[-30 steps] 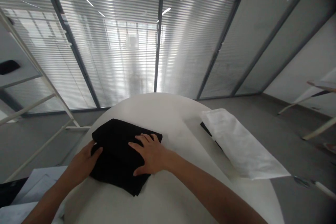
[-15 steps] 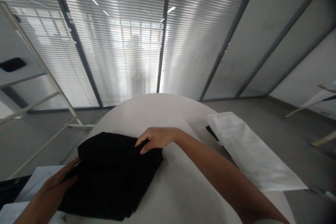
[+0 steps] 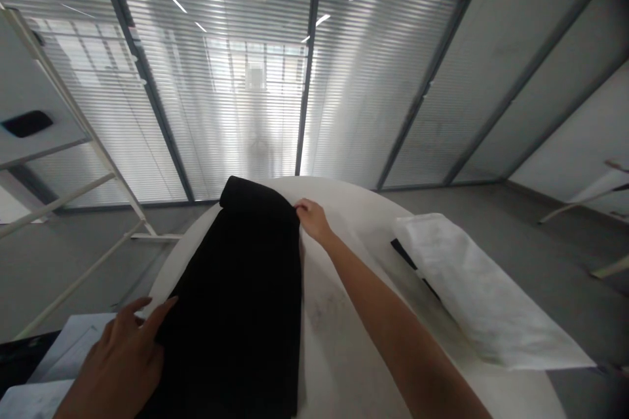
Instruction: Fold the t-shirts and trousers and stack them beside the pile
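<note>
A long piece of black cloth point(image 3: 240, 301), perhaps a garment, stretches over the round white table from my side toward the far edge. Its far end is turned back in a thick fold. My right hand point(image 3: 313, 217) pinches the right edge of the cloth by that fold, thumb and fingers pressed together. At the near left, my left hand point(image 3: 125, 353) has its fingers apart, and one fingertip touches the left edge of the cloth. The near end of the cloth runs out of the picture.
A white flat bag or cloth point(image 3: 481, 301) lies on the table's right side, with a black strip point(image 3: 405, 253) sticking out under it. White papers point(image 3: 73, 344) are at the lower left. A whiteboard stand point(image 3: 122, 193) stands left, and a glass wall with blinds point(image 3: 246, 111) rises behind.
The black cloth has gone from a compact folded bundle to a long spread-out length. My right hand moved away toward the table's far edge; my left hand loosened its hold.
</note>
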`<control>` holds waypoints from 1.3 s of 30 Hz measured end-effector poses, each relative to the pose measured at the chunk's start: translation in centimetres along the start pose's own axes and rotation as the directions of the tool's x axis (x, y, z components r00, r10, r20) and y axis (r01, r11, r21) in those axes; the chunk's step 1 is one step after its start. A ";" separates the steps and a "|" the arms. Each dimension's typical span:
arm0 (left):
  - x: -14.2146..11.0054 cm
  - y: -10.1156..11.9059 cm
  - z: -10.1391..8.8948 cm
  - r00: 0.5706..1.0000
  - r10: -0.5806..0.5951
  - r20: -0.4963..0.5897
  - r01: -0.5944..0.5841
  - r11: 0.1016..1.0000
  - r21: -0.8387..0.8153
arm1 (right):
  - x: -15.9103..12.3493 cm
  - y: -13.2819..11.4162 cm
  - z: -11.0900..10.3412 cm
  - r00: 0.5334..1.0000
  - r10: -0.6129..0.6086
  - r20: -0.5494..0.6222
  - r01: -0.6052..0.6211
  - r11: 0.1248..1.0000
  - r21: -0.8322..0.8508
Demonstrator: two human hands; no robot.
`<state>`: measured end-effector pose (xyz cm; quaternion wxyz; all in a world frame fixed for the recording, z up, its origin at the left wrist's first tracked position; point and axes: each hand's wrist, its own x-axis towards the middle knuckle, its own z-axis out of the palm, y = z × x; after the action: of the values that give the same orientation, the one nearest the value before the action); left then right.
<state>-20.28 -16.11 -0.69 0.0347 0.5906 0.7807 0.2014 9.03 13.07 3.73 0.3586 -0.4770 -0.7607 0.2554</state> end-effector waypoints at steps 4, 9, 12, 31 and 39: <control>3.2 4.4 -0.1 0.974 0.180 0.141 -0.186 0.982 0.035 | -2.3 -0.2 2.6 0.961 -0.231 0.154 0.264 0.931 -0.253; 7.5 10.8 1.9 0.929 0.242 0.280 -0.286 0.949 0.130 | -3.2 -1.7 3.3 0.913 -0.371 0.169 0.407 0.800 -0.440; 8.7 12.9 3.4 0.933 0.225 0.280 -0.294 0.926 0.237 | -2.1 -1.6 3.2 0.880 -0.404 0.250 0.474 0.711 -0.520; 8.9 13.0 6.5 0.972 0.217 0.091 -0.235 0.916 0.324 | 2.7 2.2 3.9 0.964 -0.224 0.141 0.263 0.746 -0.612; 9.1 12.9 6.5 0.977 0.190 0.097 -0.211 0.928 0.308 | 5.0 0.8 5.5 0.830 -0.197 0.522 0.481 0.725 -0.492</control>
<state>-9.36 -2.97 -0.34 -0.0556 0.6712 0.7370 0.0569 3.64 17.72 1.33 0.0495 -0.3447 -0.9370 0.0262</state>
